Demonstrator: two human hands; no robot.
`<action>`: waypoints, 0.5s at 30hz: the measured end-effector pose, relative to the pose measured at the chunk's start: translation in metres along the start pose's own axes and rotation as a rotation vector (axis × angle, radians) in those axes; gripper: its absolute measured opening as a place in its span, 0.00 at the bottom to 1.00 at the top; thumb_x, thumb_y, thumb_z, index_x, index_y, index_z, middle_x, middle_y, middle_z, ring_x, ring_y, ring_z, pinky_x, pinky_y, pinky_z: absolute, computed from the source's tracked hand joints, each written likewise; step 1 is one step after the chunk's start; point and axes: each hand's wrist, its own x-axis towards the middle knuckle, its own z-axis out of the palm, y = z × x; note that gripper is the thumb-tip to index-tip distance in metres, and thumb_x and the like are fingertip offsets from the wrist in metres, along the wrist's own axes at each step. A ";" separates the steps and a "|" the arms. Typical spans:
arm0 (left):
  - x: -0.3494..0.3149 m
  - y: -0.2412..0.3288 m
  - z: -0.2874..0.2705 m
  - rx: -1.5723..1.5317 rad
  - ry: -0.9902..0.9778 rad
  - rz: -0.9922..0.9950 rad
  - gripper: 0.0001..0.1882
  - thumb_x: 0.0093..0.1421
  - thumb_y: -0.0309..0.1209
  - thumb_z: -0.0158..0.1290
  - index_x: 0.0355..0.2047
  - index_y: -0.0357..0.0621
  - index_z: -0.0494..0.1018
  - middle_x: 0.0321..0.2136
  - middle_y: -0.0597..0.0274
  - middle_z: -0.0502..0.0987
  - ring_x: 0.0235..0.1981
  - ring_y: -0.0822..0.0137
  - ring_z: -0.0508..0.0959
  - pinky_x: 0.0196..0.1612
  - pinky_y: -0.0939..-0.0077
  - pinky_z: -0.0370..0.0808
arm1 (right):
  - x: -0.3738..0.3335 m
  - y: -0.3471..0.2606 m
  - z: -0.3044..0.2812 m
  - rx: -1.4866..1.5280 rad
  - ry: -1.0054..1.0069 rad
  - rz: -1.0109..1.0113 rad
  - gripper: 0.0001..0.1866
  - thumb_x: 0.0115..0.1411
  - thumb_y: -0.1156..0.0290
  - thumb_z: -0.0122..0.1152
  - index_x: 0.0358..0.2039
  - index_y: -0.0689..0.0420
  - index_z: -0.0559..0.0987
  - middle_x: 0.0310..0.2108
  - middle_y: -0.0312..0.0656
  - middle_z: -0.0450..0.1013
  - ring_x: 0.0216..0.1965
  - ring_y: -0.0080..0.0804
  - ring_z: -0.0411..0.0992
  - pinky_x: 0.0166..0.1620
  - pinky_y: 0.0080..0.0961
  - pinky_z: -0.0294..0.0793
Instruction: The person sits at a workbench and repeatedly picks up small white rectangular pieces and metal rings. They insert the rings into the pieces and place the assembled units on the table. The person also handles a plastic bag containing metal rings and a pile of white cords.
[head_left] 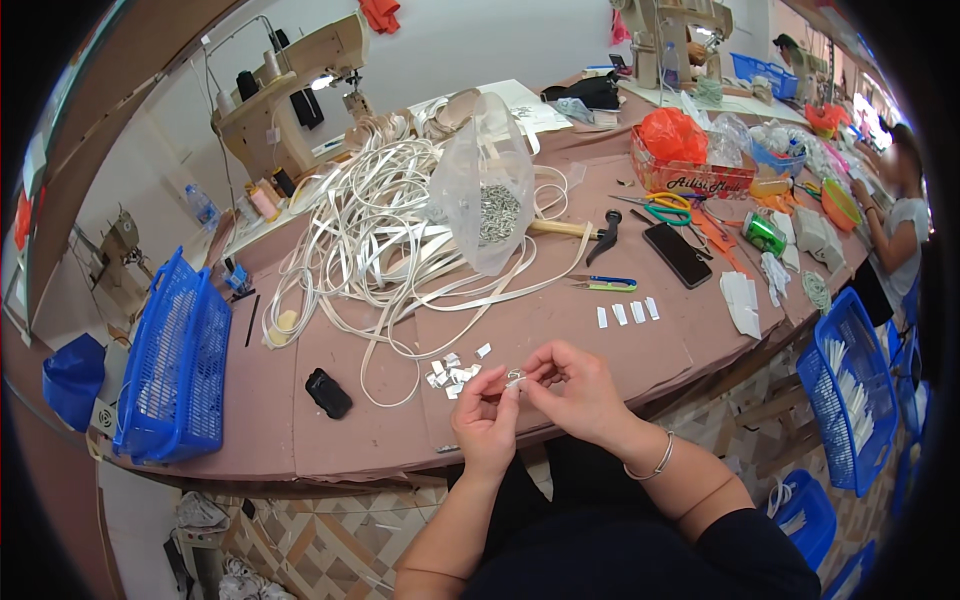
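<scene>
My left hand (pixel 486 422) and my right hand (pixel 578 392) meet at the table's near edge, fingertips pinched on a small whitish piece with a metallic-looking bit (pixel 515 378). Its exact kind is too small to tell, and the fingers partly cover it. Just left of my hands lies a loose pile of short white strap pieces (pixel 458 374). Farther off, several white tabs (pixel 628 313) lie in a row. A clear plastic bag (pixel 480 190) holding small silvery metal parts (pixel 498 213) stands beyond, against a heap of long white straps (pixel 365 220).
Behind the tabs lie thread snips (pixel 607 283), a hammer (pixel 575 230), a black phone (pixel 678 255), scissors (pixel 667 208) and a green can (pixel 764 233). A black object (pixel 328 393) lies left. Blue baskets (pixel 180 370) flank the table; a person (pixel 898 225) sits far right.
</scene>
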 end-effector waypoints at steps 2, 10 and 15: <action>0.001 0.005 0.004 -0.059 0.023 -0.031 0.15 0.55 0.18 0.49 0.44 0.36 0.65 0.31 0.60 0.73 0.33 0.75 0.73 0.39 0.82 0.71 | -0.001 0.001 0.001 0.007 -0.007 -0.019 0.07 0.48 0.79 0.59 0.29 0.63 0.72 0.25 0.38 0.72 0.28 0.21 0.72 0.33 0.17 0.72; 0.006 0.010 -0.006 -0.108 -0.063 -0.265 0.11 0.55 0.19 0.50 0.40 0.33 0.69 0.32 0.59 0.74 0.34 0.75 0.74 0.39 0.84 0.72 | 0.001 -0.003 0.000 -0.085 0.033 -0.210 0.06 0.48 0.79 0.57 0.29 0.63 0.72 0.24 0.44 0.72 0.27 0.32 0.74 0.32 0.22 0.73; 0.005 0.012 -0.007 -0.083 -0.048 -0.262 0.07 0.55 0.20 0.50 0.36 0.34 0.69 0.32 0.60 0.74 0.33 0.74 0.74 0.38 0.82 0.73 | 0.000 -0.001 0.001 -0.084 0.027 -0.219 0.06 0.48 0.79 0.57 0.29 0.63 0.72 0.24 0.43 0.73 0.27 0.32 0.74 0.32 0.22 0.73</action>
